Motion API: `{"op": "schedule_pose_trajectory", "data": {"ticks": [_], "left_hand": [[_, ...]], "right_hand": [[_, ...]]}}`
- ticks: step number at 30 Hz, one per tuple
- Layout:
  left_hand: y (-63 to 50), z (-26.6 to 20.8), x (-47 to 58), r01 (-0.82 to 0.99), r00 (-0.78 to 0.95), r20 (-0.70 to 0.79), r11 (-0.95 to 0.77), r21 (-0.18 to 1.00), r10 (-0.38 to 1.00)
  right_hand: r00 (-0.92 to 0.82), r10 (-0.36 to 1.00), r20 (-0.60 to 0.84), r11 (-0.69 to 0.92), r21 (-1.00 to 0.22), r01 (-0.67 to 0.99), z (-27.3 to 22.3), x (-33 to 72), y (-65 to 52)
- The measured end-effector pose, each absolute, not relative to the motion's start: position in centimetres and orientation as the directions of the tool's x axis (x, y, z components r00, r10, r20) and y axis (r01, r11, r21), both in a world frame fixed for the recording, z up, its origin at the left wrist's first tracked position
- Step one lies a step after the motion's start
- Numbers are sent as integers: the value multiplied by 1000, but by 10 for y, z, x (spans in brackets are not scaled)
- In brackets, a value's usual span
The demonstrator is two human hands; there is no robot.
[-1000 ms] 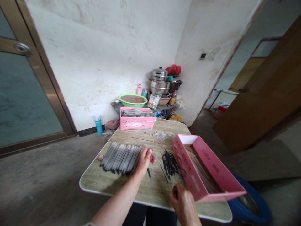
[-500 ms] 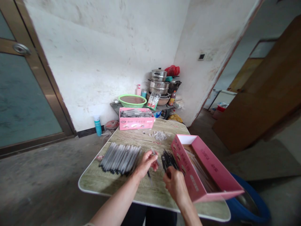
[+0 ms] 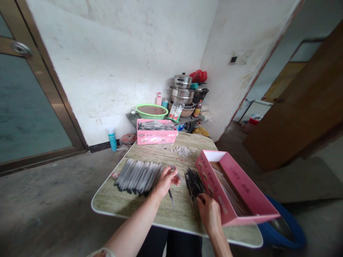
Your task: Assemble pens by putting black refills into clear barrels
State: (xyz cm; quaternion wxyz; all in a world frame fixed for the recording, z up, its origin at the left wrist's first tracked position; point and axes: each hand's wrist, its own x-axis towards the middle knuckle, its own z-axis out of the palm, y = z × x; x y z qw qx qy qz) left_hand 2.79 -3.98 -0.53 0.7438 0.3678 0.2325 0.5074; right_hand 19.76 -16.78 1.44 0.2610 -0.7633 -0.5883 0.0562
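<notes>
My left hand (image 3: 167,181) is closed around a clear pen barrel (image 3: 177,174), held above the middle of the table. Under that hand a thin black-and-clear stick (image 3: 171,198) points toward me; I cannot tell whether it is held or lies on the table. To the left, a row of clear pens (image 3: 138,177) with black ends lies side by side. My right hand (image 3: 210,210) is pinched at the near end of a heap of thin black pen parts (image 3: 194,182); what sits in its fingertips is hidden.
An open pink box (image 3: 227,214) with clear sticks inside stands at the table's right edge. Another pink box (image 3: 157,138), full of pens, is at the back. Small whitish pieces (image 3: 182,151) lie between them. Behind are a green basin (image 3: 151,116) and stacked pots (image 3: 182,93).
My right hand has shifted right and slightly toward me along the black heap. My left hand stays nearly in place, still holding the barrel. The view has tilted slightly.
</notes>
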Motion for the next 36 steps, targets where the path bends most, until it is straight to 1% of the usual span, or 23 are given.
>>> {"op": "schedule_pose_trajectory", "data": {"ticks": [3, 7, 9, 11, 13, 14, 17, 18, 20, 22, 24, 26, 29, 36], "left_hand": [[-40, -6, 28, -586, 383, 31, 217, 780, 923], [-40, -5, 27, -585, 384, 29, 218, 781, 923], [-40, -5, 27, -586, 383, 27, 221, 779, 923], [-40, -5, 28, -590, 381, 25, 222, 776, 924], [-40, -6, 28, -596, 376, 26, 221, 772, 926], [-39, -6, 28, -598, 374, 26, 219, 771, 927], [-39, -6, 28, -602, 371, 29, 216, 769, 928], [-39, -6, 28, -602, 372, 32, 216, 769, 927], [-39, -6, 28, -604, 378, 41, 214, 768, 925], [-40, -7, 27, -602, 385, 49, 211, 770, 922], [-40, -8, 27, -599, 386, 55, 205, 774, 921], [-40, -10, 28, -593, 385, 59, 198, 780, 921], [-39, -12, 28, -581, 393, 64, 194, 790, 917], [-40, -10, 28, -562, 424, 54, 217, 798, 904]], "right_hand": [[267, 946, 185, -186, -364, 913, 9, 191, -167], [190, 964, 187, -135, -272, 953, 9, 186, -163], [155, 969, 192, -103, -255, 961, 10, 186, -162], [128, 973, 193, -73, -266, 961, 11, 187, -162], [130, 971, 199, -60, -324, 944, 13, 189, -161], [143, 968, 208, -56, -377, 924, 14, 189, -161], [210, 944, 255, -11, -611, 791, 20, 186, -158], [239, 934, 264, 15, -701, 713, 21, 183, -156], [314, 915, 254, 70, -865, 498, 20, 178, -151], [390, 895, 215, 126, -962, 242, 16, 172, -145], [441, 879, 181, 178, -983, 47, 10, 168, -140], [469, 867, 169, 216, -975, -48, 4, 166, -136], [487, 855, 175, 244, -966, -81, -2, 164, -134], [473, 863, 179, 234, -970, -60, -7, 163, -134]]}}
